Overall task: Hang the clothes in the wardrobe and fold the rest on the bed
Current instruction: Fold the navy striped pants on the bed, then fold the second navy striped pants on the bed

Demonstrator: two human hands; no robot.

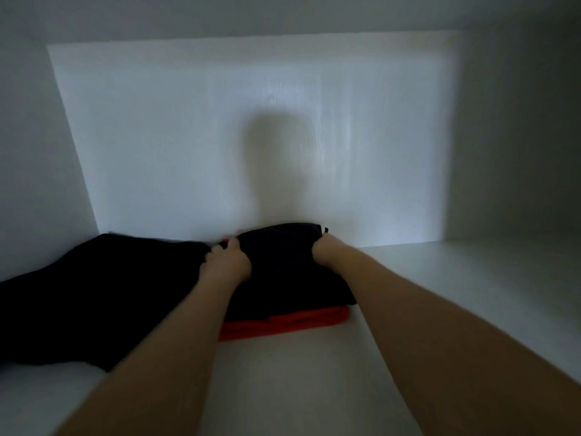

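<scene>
A folded black garment (283,272) lies on top of a folded red garment (283,325) on a white wardrobe shelf (440,294). My left hand (226,262) grips the left edge of the black garment, fingers curled over it. At the right far corner of the same garment my right hand (327,251) holds on, its fingertips hidden in the cloth. Another black garment (94,294) lies spread loosely on the shelf to the left, touching the stack.
The compartment is dim, with a white back panel (251,136), a left wall (31,152) and a right wall (518,136). My head's shadow falls on the back panel. Bare shelf shows to the right and in front of the stack.
</scene>
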